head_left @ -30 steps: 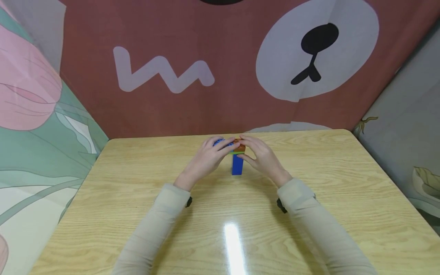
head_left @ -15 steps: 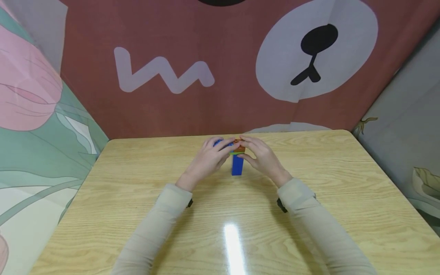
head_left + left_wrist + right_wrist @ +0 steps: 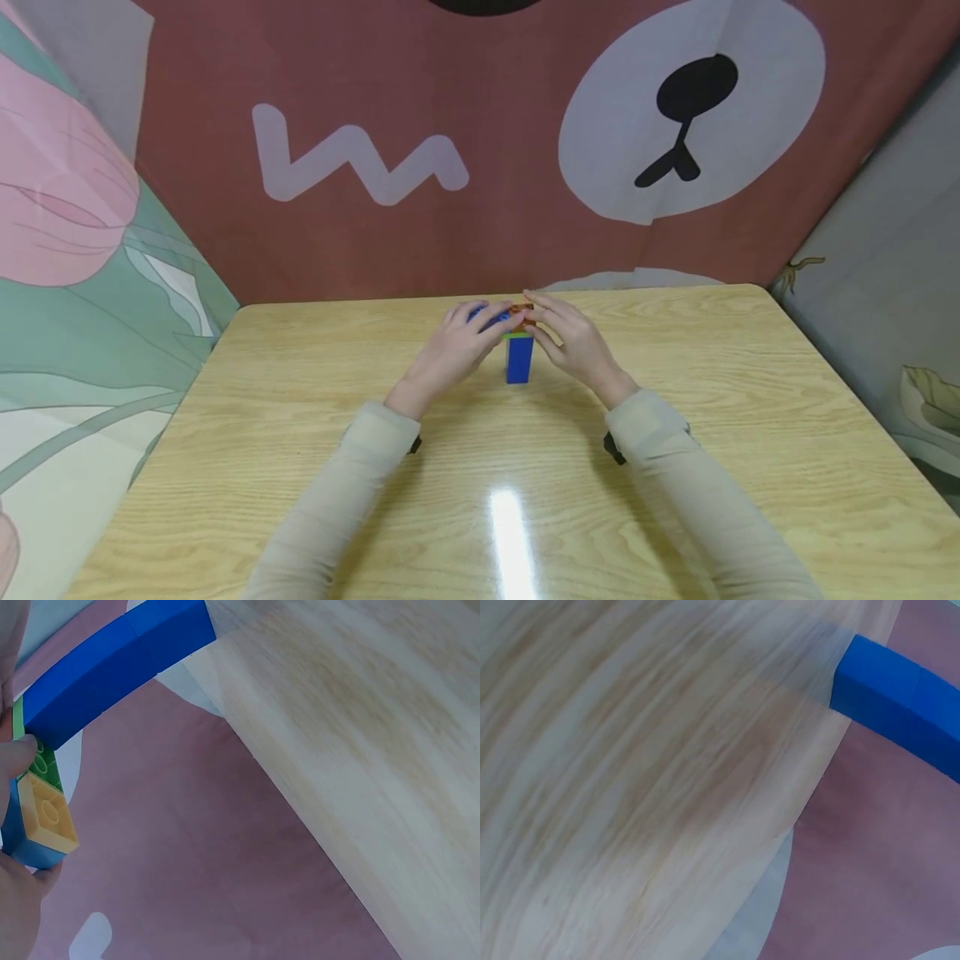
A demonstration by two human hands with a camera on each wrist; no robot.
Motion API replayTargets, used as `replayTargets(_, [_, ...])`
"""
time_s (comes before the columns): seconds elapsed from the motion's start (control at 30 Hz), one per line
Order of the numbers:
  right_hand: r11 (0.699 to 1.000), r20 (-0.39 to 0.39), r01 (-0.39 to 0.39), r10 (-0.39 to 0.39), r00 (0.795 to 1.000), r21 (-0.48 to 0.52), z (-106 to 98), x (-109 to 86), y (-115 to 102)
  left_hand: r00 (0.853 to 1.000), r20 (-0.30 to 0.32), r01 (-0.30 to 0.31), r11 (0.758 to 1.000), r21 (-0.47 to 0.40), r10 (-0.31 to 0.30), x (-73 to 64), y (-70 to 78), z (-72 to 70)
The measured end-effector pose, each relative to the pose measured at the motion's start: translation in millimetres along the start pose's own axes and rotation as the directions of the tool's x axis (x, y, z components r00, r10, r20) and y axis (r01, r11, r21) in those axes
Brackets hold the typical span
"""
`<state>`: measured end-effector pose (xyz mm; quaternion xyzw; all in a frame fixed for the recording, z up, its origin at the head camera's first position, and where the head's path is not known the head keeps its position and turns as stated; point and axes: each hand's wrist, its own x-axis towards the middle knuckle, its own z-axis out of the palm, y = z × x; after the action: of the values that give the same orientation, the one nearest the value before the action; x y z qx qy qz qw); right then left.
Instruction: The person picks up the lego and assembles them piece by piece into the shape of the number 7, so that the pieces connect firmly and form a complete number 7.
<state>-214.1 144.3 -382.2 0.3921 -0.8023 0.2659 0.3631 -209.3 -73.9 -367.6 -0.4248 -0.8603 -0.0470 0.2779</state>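
Observation:
A tall blue column of building blocks [image 3: 518,360] stands upright on the table, topped by a thin green block [image 3: 519,335] and an orange block [image 3: 520,326]. My left hand [image 3: 453,346] grips the left side of the top, where blue studs show between its fingers. In the left wrist view, a yellow block [image 3: 49,814] and a blue block [image 3: 34,853] project beside the green part, with fingertips around them. From the right, my right hand [image 3: 573,346] pinches the orange block. The right wrist view shows only the blue column [image 3: 900,697], not the hand.
The wooden table [image 3: 300,358] ends a little behind the blocks. A reddish-brown curtain [image 3: 360,242] with a printed bear face hangs beyond that edge. Light glares off the table's front.
My right thumb has shifted upward from beneath the green block to beside the orange block. My left hand stays almost in place, and the column still stands.

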Motion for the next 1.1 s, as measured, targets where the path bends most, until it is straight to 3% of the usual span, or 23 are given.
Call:
replayTargets(0.43, [1.0,-0.037,0.022,-0.022,0.999,-0.003,4.3,-3.0,-1.0,1.0,-0.004,-0.028,1.0,0.014,0.028,-3.3,-0.2,3.1])
replayTargets(0.83, [0.999,-0.07,0.019,-0.017,0.997,0.027,8.3,-4.2,-0.1,0.995,-0.097,-0.036,0.999,0.017,0.037,-1.2,-0.4,4.6])
replayTargets(1.1, [0.999,-0.082,0.021,-0.018,0.996,0.033,11.2,-6.2,1.2,0.996,-0.086,-0.02,1.0,-0.021,0.018,-1.7,0.7,2.7])
